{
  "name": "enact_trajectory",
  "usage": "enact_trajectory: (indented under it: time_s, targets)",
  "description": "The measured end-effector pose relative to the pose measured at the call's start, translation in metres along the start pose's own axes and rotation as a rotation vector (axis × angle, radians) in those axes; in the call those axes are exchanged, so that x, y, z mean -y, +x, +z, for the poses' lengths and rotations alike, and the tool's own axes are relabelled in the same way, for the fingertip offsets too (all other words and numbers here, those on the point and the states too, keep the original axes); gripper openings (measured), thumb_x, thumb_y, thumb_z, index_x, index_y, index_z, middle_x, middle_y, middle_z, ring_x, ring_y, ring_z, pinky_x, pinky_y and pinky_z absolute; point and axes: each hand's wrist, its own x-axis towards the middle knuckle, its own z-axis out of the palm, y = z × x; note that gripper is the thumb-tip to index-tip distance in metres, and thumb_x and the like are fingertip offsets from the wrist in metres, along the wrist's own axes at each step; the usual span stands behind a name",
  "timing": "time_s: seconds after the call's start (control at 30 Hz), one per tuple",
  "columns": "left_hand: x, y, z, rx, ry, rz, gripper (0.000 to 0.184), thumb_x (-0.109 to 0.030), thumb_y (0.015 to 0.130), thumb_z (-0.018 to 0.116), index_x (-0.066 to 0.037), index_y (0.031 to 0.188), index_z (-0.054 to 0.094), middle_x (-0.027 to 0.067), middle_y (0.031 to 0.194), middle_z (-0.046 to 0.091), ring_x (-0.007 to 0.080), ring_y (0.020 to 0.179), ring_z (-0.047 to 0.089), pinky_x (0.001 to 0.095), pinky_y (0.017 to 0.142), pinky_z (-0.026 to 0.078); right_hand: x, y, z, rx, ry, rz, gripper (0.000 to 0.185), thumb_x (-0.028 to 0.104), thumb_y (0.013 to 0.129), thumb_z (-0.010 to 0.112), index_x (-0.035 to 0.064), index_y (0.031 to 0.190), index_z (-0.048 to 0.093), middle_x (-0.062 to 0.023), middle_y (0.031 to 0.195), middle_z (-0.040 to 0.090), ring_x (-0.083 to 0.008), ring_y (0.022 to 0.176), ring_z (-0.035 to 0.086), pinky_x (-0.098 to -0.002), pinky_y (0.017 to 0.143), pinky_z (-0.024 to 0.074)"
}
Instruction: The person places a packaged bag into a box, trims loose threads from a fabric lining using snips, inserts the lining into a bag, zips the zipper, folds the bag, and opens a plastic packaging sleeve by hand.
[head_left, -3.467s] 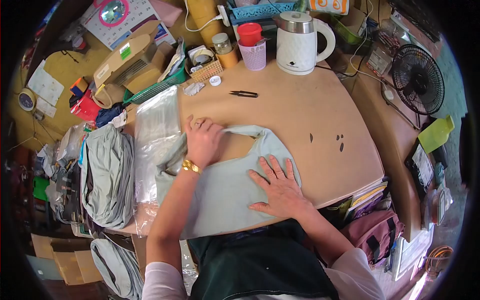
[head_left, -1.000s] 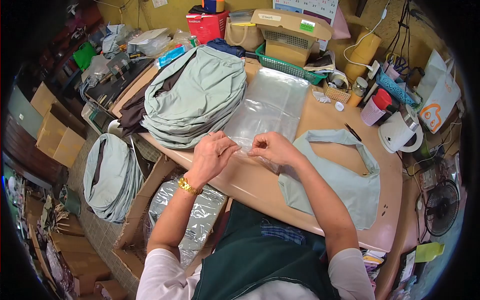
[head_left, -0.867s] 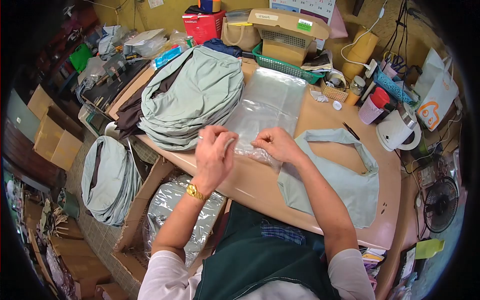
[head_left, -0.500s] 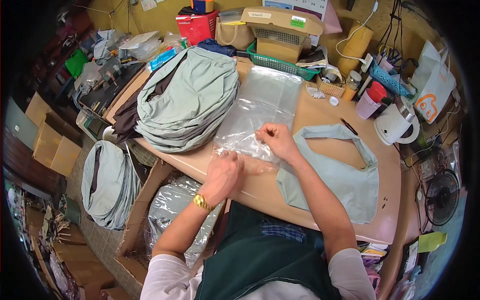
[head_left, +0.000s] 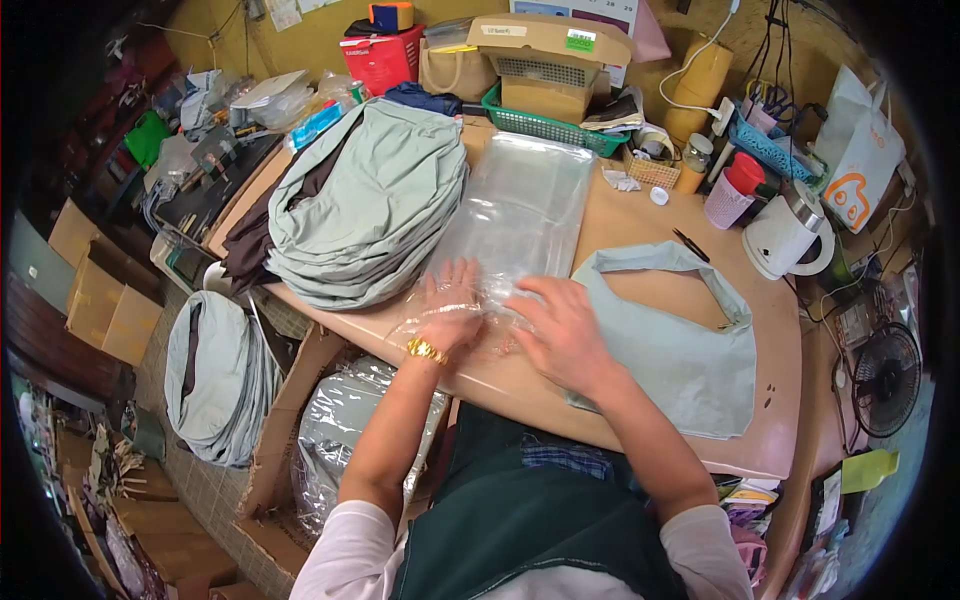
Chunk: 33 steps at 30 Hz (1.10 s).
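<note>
A stack of clear plastic bags (head_left: 525, 205) lies flat on the table, reaching toward me. My left hand (head_left: 450, 305) is inside the mouth of the top bag, with its fingers stretched out and the clear film over them. My right hand (head_left: 560, 325) is at the bag's near right side, fingers apart and slightly bent, touching or just above the film. To the right lies a pale green cloth piece (head_left: 670, 350) with a strap-like loop, flat on the table. A tall pile of the same pale green cloth (head_left: 370, 205) stands left of the bags.
Another cloth pile (head_left: 220, 375) stands lower left, beside an open cardboard box (head_left: 275, 455) holding plastic-wrapped goods (head_left: 350, 430). A black pen (head_left: 690, 244), white kettle (head_left: 785, 235) and pink cup (head_left: 735, 195) are on the right. A green basket (head_left: 550, 128) stands at the back.
My left hand has gone from gathering the film at the near edge to lying spread inside the bag. My right hand has moved down toward me, its fingers opening from a pinch.
</note>
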Motion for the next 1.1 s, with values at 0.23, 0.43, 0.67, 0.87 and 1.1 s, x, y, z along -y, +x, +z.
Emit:
enact_trajectory:
  time_s: [0.23, 0.43, 0.67, 0.87, 1.1]
  targets:
    - [0.000, -0.005, -0.024, -0.287, -0.343, 0.084, 0.030, -0.020, 0.083, 0.068, -0.012, 0.112, 0.069, 0.0129, 0.121, 0.060, 0.0344, 0.113, 0.055, 0.0501, 0.097, 0.041, -0.052, -0.133, -0.055, 0.238, -0.410, 0.567, 0.055, 0.028, 0.085, 0.072, 0.0115, 0.134, 0.053, -0.0185, 0.146, 0.041, -0.0385, 0.138, 0.035, -0.0609, 0.113, 0.0211]
    - [-0.002, 0.029, -0.010, -0.395, -0.278, 0.058, 0.014, -0.019, 0.084, 0.068, -0.006, 0.087, 0.065, 0.0146, 0.089, 0.063, 0.0364, 0.084, 0.061, 0.0446, 0.077, 0.049, -0.058, -0.153, -0.046, 0.270, -0.452, 0.706, 0.059, 0.033, 0.090, 0.064, 0.0137, 0.142, 0.044, -0.0176, 0.153, 0.034, -0.0384, 0.144, 0.026, -0.0622, 0.115, 0.0158]
    - [0.000, 0.044, -0.023, -0.412, -0.457, -0.007, 0.012, -0.014, 0.093, 0.060, -0.003, 0.090, 0.061, 0.0206, 0.086, 0.062, 0.0390, 0.084, 0.062, 0.0466, 0.075, 0.048, -0.053, -0.147, -0.039, 0.123, -0.419, 0.599, 0.048, 0.018, 0.084, 0.067, 0.0077, 0.130, 0.057, -0.0198, 0.146, 0.043, -0.0390, 0.138, 0.037, -0.0576, 0.112, 0.0276]
    - [-0.004, 0.038, -0.036, -0.384, -0.708, 0.032, 0.008, -0.002, 0.089, 0.062, -0.002, 0.092, 0.054, 0.0075, 0.078, 0.056, 0.0174, 0.074, 0.057, 0.0308, 0.074, 0.050, 0.034, -0.056, 0.050, 0.143, 0.140, -0.110, 0.037, 0.001, 0.081, 0.057, -0.0083, 0.117, 0.058, -0.0276, 0.125, 0.057, -0.0375, 0.120, 0.055, -0.0436, 0.102, 0.0444]
    - [0.005, 0.023, -0.020, -0.363, -1.444, 0.128, 0.050, -0.006, 0.085, 0.069, 0.001, 0.131, 0.050, 0.0075, 0.105, 0.064, 0.0130, 0.086, 0.058, 0.0250, 0.077, 0.048, -0.059, 0.032, 0.175, 0.059, 0.242, 0.638, 0.063, 0.000, 0.087, 0.050, -0.0024, 0.147, 0.033, -0.0301, 0.138, 0.049, -0.0394, 0.132, 0.045, -0.0396, 0.113, 0.0357]
